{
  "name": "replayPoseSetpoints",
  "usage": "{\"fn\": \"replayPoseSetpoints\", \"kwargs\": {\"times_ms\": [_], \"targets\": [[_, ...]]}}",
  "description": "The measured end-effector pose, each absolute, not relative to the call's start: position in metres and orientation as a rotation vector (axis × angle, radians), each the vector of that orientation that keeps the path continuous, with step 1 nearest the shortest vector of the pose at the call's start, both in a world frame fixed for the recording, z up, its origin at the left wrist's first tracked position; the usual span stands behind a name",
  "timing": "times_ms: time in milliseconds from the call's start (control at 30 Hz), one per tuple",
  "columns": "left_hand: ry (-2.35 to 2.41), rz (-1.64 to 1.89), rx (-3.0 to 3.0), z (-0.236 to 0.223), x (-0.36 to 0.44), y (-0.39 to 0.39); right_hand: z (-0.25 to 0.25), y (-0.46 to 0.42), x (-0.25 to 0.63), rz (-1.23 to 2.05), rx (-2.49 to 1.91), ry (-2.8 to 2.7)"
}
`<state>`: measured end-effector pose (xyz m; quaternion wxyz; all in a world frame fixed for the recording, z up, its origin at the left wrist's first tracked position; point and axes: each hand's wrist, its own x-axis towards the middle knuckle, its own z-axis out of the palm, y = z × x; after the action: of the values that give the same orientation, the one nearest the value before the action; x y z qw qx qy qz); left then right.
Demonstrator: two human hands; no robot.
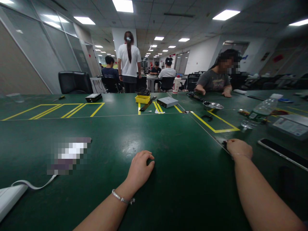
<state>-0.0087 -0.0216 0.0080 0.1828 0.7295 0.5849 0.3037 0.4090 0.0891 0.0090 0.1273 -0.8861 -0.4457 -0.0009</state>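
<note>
My left hand (141,166) rests on the green table (183,179), fingers loosely bent and thumb apart, holding nothing. A silvery bracelet circles that wrist. On the right, my right hand (239,148) is closed low over the table, by the seam. A small dark thing (224,144) shows at its fingertips, too little of it visible to name. Beyond this hand, a black curved piece (207,118) lies inside a yellow-taped outline. A phone (282,152) lies right of my right hand, and a clear plastic bottle (261,112) stands tilted in the view behind it.
At left lies a blurred-out flat device (71,155) with a white cable (36,186) to a white block (11,199). Farther off are a yellow tray (142,99), a grey metal box (167,102) and a metal pan (213,105). A person (216,75) sits across the table.
</note>
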Motion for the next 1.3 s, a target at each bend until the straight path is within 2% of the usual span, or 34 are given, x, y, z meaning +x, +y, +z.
{"fn": "replayPoseSetpoints", "kwargs": {"times_ms": [100,167,300,600,700,800,900,1100,1300], "targets": [[1.652,0.853,2.062,0.007,-0.009,-0.021,0.009,0.090,0.407,-0.043,-2.566,-1.283],[1.656,0.846,2.064,0.007,-0.009,-0.021,0.013,0.093,0.396,-0.195,-2.466,-1.337],[1.665,0.830,2.074,0.008,-0.008,-0.021,0.025,0.101,0.346,-0.434,-1.956,-1.688],[1.739,0.800,2.109,0.003,-0.007,-0.022,0.024,0.043,0.192,0.213,-1.210,-2.679],[1.715,0.741,2.148,0.004,-0.006,-0.022,0.019,0.020,0.169,0.380,-1.105,-2.903],[1.689,0.705,2.164,0.006,-0.006,-0.023,0.019,0.021,0.170,0.404,-1.040,-2.904],[1.667,0.695,2.161,0.007,-0.007,-0.024,0.024,0.045,0.196,0.255,-1.198,-2.732],[1.643,0.687,2.151,0.007,-0.009,-0.024,0.034,0.088,0.304,-0.241,-2.277,-1.897],[1.662,0.694,2.142,0.007,-0.008,-0.024,0.029,0.089,0.367,-0.045,-2.615,-1.227]]}}
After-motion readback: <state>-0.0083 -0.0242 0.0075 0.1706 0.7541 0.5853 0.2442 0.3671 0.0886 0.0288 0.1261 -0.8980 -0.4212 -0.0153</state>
